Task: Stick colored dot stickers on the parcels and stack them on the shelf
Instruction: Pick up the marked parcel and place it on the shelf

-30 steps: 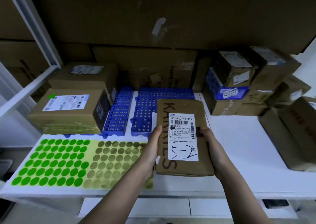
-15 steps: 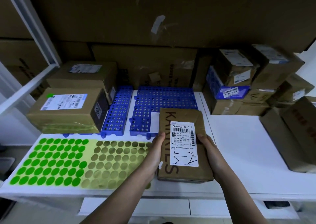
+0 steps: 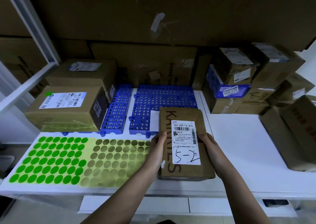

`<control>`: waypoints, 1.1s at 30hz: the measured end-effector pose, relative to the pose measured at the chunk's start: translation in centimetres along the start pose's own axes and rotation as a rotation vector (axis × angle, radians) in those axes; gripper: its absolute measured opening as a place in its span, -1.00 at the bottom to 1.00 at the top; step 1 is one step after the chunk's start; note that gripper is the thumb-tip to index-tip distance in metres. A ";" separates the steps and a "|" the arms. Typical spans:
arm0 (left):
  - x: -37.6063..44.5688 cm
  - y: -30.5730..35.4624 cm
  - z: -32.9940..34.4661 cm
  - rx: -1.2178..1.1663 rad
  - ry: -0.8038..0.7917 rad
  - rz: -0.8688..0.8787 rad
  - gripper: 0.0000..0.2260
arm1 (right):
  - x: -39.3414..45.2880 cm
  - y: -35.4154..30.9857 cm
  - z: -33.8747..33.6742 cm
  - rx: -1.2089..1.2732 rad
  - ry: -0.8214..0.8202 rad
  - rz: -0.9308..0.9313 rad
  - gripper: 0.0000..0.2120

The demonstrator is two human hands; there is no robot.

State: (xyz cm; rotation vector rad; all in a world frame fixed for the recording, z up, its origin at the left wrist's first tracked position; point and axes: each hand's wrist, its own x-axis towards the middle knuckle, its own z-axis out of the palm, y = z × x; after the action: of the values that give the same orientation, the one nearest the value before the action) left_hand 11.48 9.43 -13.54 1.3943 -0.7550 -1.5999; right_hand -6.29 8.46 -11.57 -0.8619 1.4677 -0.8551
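A flat brown parcel (image 3: 185,116) with a white shipping label marked "5-2" lies lengthwise at the front middle of the white table (image 3: 239,147). My left hand (image 3: 158,151) grips its left edge, thumb on top. My right hand (image 3: 209,148) grips its right edge the same way. Left of the parcel lies a sticker sheet (image 3: 89,159): bright green dots (image 3: 49,160) on its left half, dull olive circles on its right half. A brown box (image 3: 65,107) at the left bears a green dot on its top corner.
Blue perforated trays (image 3: 153,100) lie behind the parcel. A second box (image 3: 85,73) sits behind the dotted one. Several taped parcels (image 3: 248,82) pile up at the back right, with a large carton (image 3: 290,135) at the right edge. Big cartons form the back wall.
Both hands have drawn the labelled parcel toward me, off the blue tray and down to the table's front.
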 end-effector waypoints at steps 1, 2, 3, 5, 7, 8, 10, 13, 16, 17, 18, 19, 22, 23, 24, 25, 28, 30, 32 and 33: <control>-0.1 0.1 -0.1 0.001 0.014 0.019 -0.60 | -0.1 -0.1 0.0 -0.007 0.008 0.000 -0.49; -0.2 0.3 -0.2 -0.002 0.021 0.034 -0.72 | -0.2 -0.2 0.0 -0.014 0.016 0.002 -0.49; -0.4 0.6 -0.2 0.001 0.025 0.045 -0.78 | -0.2 -0.3 0.0 -0.026 0.024 0.001 -0.48; -0.7 1.1 -0.3 0.029 0.030 0.069 -0.77 | -0.4 -0.5 -0.1 -0.041 0.033 -0.024 -0.48; -0.9 1.5 -0.5 0.044 0.040 0.079 -0.74 | -0.7 -0.7 0.1 -0.042 0.041 -0.063 -0.52; -0.9 1.6 -0.6 0.054 0.047 0.085 -0.76 | -0.8 -0.8 0.2 -0.046 0.059 -0.090 -0.53; -0.7 1.7 -1.0 0.071 0.059 0.115 -0.81 | -0.7 -0.9 0.3 -0.078 0.114 -0.165 -0.57; -0.7 2.0 -1.7 0.085 0.072 0.167 -0.88 | -0.7 -1.1 0.5 -0.139 0.233 -0.318 -0.66; -0.9 2.7 -2.5 0.105 0.108 0.159 -0.92 | -1.2 -2.0 0.9 -0.181 0.346 -0.446 -0.83; -0.9 2.9 -2.9 0.111 0.142 0.157 -0.91 | -1.4 -2.4 1.2 -0.182 0.357 -0.482 -0.85; -0.9 3.1 -3.2 0.108 0.175 0.168 -0.88 | -1.6 -2.9 1.6 -0.182 0.358 -0.516 -0.85; -0.8 3.3 -3.7 0.106 0.199 0.180 -0.85 | -1.9 -3.4 2.0 -0.184 0.348 -0.543 -0.84; -0.8 3.8 -5.0 0.066 0.237 0.194 -0.81 | -2.5 -4.8 4.0 -0.204 0.304 -0.623 -0.84; -0.8 3.9 -5.5 0.064 0.238 0.197 -0.81 | -2.7 -5.1 4.7 -0.206 0.286 -0.636 -0.84; -0.8 4.0 -5.9 0.071 0.239 0.205 -0.81 | -2.9 -5.4 5.4 -0.208 0.263 -0.649 -0.85; -0.7 4.1 -6.4 0.076 0.240 0.216 -0.81 | -3.0 -5.7 6.2 -0.212 0.243 -0.662 -0.85; -0.6 4.3 -8.1 0.077 0.251 0.244 -0.80 | -3.2 -6.0 8.7 -0.228 0.180 -0.698 -0.86; -0.3 4.3 -9.3 0.072 0.256 0.249 -0.79 | -3.3 -6.2 10.5 -0.253 0.138 -0.717 -0.88; -0.1 4.2 -10.5 0.084 0.274 0.253 -0.79 | -3.2 -6.0 12.2 -0.299 0.093 -0.727 -0.88; 0.0 4.2 -11.1 0.100 0.286 0.256 -0.79 | -3.2 -5.8 13.0 -0.326 0.071 -0.724 -0.87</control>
State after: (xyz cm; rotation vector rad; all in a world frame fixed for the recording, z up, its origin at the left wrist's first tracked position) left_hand 23.21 8.54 -12.05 1.4921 -0.8121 -1.1502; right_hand 7.08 8.19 -5.79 -1.6793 1.3807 -1.1919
